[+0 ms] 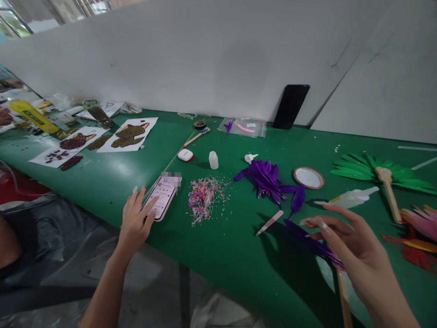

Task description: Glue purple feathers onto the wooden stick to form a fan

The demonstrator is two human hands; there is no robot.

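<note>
Left hand [134,228] on phone [164,196], fingers [141,195] splayed; right hand [366,250] above purple feathers [307,239], half-curled, empty.

Counter [222,250]: plain green. Around the view's centre: 12 o'clock, panel [200,63], pale grey; 2 o'clock, upright phone [291,106], black; 3 o'clock, feather bundle [264,177], deep purple, dish [309,177], white with red rim, and feather fan [350,169], bright green; between 3 and 4, plumes [422,224], mixed pink, red and orange; 4 o'clock, feathered stick [309,240], purple with tan handle [344,302]; 7 o'clock, flakes [203,197], speckled pink, white and coral; 8 o'clock, lit phone [163,195], pinkish-white screen; 9 o'clock, bottle [34,115], yellow, and white sheets [41,159], one figure [73,142] maroon, another [129,136] olive.
</note>
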